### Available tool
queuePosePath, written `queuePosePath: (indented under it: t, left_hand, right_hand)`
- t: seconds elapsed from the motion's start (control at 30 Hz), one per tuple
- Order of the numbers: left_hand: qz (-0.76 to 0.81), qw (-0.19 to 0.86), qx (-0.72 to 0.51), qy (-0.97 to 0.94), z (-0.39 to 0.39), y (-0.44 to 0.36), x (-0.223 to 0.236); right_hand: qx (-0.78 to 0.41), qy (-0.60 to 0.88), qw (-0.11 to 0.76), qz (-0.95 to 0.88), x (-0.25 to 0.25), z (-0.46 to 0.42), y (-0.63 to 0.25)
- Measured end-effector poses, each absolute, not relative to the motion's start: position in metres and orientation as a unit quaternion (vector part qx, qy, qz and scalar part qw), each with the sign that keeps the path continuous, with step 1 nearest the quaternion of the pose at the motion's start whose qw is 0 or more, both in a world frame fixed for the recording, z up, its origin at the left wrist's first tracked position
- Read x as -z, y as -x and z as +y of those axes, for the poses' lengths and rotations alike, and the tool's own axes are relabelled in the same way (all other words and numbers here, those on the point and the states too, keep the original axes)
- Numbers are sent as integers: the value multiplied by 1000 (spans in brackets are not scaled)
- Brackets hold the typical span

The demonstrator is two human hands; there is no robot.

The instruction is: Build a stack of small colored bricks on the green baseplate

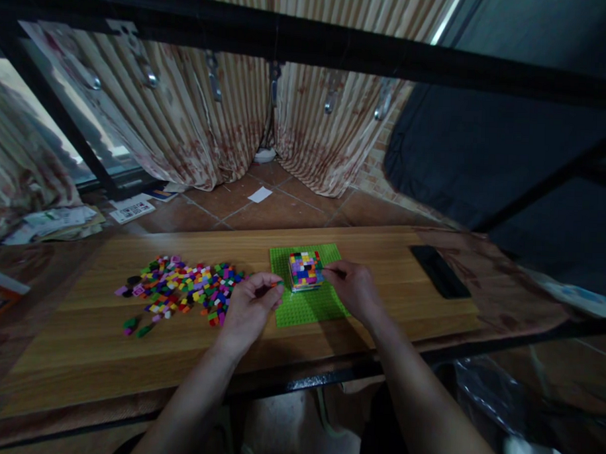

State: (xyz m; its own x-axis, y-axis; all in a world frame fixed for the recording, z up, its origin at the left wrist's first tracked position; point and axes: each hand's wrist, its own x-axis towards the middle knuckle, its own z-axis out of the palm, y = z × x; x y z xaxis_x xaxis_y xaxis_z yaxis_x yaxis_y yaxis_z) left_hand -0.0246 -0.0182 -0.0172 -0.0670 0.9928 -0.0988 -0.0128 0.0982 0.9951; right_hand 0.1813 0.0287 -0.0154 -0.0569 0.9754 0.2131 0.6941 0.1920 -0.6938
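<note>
A multicoloured block of small toy bricks (306, 269) stands on a green studded baseplate (312, 312). To its left, my left hand (250, 308) is closed in a pinch on a small toy brick (280, 283), mostly covered by the fingers; its colour looks green. On the other side, my right hand (356, 288) has its fingertips pinched together at the block's right edge. Something small and dark shows at those fingertips, too small to make out. A loose pile of coloured toy bricks (196, 286) spreads over the table left of my left hand.
The wooden table (179, 358) carries a black tray-like object (439, 271) at the right. A dark metal bar (309, 38) with hanging hooks crosses above. Patterned curtains (212, 128) hang behind, with papers (133, 209) on the tiled floor.
</note>
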Motion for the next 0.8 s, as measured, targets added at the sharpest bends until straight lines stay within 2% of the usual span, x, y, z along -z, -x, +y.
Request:
queuePosePath:
  t: [0.4, 0.8]
  left_hand:
    - [547, 505, -494, -450, -19, 26, 13]
    - [543, 509, -498, -445, -20, 26, 13]
  right_hand:
    - [-283, 646, 368, -606, 27, 40, -180]
    - [-301, 657, 388, -572, 33, 40, -177]
